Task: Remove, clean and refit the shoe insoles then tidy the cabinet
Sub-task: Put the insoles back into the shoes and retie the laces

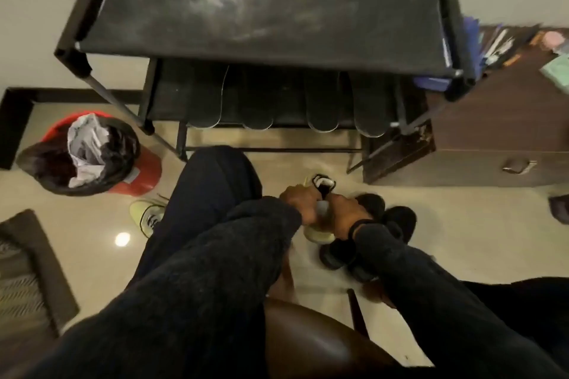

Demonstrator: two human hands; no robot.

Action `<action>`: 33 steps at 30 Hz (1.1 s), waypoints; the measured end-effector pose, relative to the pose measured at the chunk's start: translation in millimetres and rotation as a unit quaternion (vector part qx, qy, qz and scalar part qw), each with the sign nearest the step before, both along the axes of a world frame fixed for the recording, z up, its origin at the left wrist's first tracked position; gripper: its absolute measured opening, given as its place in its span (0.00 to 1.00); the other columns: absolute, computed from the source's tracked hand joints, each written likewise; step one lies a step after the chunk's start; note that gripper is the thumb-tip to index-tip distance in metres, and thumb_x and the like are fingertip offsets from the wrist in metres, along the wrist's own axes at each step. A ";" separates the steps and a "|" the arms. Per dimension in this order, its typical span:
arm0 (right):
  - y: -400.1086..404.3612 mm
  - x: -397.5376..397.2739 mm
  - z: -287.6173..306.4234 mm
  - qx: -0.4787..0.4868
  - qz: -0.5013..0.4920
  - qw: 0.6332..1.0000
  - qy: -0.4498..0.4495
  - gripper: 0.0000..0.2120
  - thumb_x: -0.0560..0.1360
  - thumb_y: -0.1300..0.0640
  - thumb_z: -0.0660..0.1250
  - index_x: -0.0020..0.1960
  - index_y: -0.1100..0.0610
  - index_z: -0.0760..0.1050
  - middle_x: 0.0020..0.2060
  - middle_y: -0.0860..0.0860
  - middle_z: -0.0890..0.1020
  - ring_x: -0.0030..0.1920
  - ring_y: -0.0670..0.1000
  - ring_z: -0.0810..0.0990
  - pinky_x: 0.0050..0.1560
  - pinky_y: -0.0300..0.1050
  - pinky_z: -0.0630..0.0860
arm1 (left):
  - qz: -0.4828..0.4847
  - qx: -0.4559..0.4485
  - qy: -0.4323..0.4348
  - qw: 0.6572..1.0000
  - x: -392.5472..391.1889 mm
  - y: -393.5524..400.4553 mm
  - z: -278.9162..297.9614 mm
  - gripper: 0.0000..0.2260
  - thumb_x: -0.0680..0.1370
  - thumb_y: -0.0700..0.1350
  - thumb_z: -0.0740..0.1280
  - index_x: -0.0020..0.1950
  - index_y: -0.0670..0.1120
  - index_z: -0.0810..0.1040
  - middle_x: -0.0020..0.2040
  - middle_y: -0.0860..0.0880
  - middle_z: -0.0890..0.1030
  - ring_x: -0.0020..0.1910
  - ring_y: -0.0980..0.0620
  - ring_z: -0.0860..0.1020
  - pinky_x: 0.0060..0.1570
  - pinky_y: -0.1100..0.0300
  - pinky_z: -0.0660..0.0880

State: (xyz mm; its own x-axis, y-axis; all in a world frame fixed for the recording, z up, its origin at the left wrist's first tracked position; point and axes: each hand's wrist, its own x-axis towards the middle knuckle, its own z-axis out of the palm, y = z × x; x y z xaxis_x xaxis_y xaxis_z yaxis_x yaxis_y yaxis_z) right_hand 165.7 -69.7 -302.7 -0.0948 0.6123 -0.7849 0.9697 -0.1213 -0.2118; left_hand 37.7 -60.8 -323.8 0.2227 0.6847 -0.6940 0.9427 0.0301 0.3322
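— Where is the shoe you're working on?

— In front of the shoe rack (pixel 261 9), low over the floor. Your left hand (pixel 300 198) and right hand (pixel 343 214) both curl round the pale yellow shoe (pixel 320 235), fingers grasping it from either side, its black tongue (pixel 323 183) sticking up toward the rack.

— And the insoles?

— Four dark insoles (pixel 320 104) lie side by side on the rack's lower shelf, tips hanging over its front edge.

— Other shoes?

— Black shoes (pixel 397 220) touch your right hand's side of the yellow one; its mate (pixel 147 215) lies left of your knee, below the red bin (pixel 144 169) that stands left of the rack.
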 end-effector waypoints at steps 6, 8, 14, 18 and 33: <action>-9.8 -3.1 -79.8 0.004 -0.074 0.997 0.023 0.30 0.78 0.53 0.67 0.77 0.50 0.62 0.61 0.60 0.81 0.60 0.63 0.80 0.58 0.53 0.78 | 0.039 -0.109 -0.036 0.993 12.6 -9.4 -65.8 0.27 0.80 0.53 0.67 0.77 0.49 0.65 0.67 0.42 0.76 0.62 0.39 0.77 0.58 0.48 0.76; -11.6 -1.4 -95.7 0.004 -0.091 0.996 0.028 0.29 0.79 0.55 0.67 0.77 0.51 0.62 0.61 0.61 0.81 0.60 0.63 0.80 0.60 0.54 0.78 | 0.030 -0.140 -0.045 0.989 11.6 -10.1 -71.0 0.33 0.80 0.52 0.68 0.81 0.49 0.56 0.69 0.41 0.74 0.64 0.39 0.76 0.60 0.48 0.75; -8.4 2.8 -131.6 -0.081 -0.085 0.993 0.011 0.26 0.78 0.50 0.67 0.74 0.54 0.67 0.68 0.57 0.77 0.65 0.61 0.77 0.61 0.51 0.75 | 0.044 -0.128 -0.016 0.991 10.8 -3.4 -74.5 0.27 0.80 0.51 0.68 0.75 0.46 0.65 0.69 0.41 0.74 0.64 0.39 0.76 0.60 0.48 0.76; 5.9 1.2 -111.9 -0.096 -0.090 0.991 0.009 0.16 0.77 0.50 0.69 0.62 0.55 0.74 0.59 0.58 0.82 0.56 0.60 0.82 0.57 0.51 0.80 | 0.083 -0.114 -0.012 0.990 9.8 3.1 -60.5 0.25 0.79 0.57 0.68 0.71 0.45 0.72 0.67 0.42 0.76 0.63 0.39 0.77 0.61 0.49 0.76; 94.5 -162.6 126.7 0.099 0.075 0.972 0.197 0.22 0.79 0.48 0.66 0.67 0.61 0.73 0.55 0.55 0.79 0.59 0.59 0.78 0.55 0.46 0.74 | 0.248 0.249 -0.090 0.932 -135.9 39.0 157.5 0.19 0.81 0.56 0.62 0.69 0.50 0.77 0.63 0.45 0.80 0.61 0.44 0.78 0.59 0.51 0.75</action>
State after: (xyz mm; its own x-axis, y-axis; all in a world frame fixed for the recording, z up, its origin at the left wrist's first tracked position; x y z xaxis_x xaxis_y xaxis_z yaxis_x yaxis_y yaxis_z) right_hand 3.2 24.8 -176.0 -0.4642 0.7042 -0.5373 0.8118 0.0956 -0.5760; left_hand -98.1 -21.8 -166.3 -0.1249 0.9613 -0.2454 0.7814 0.2477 0.5728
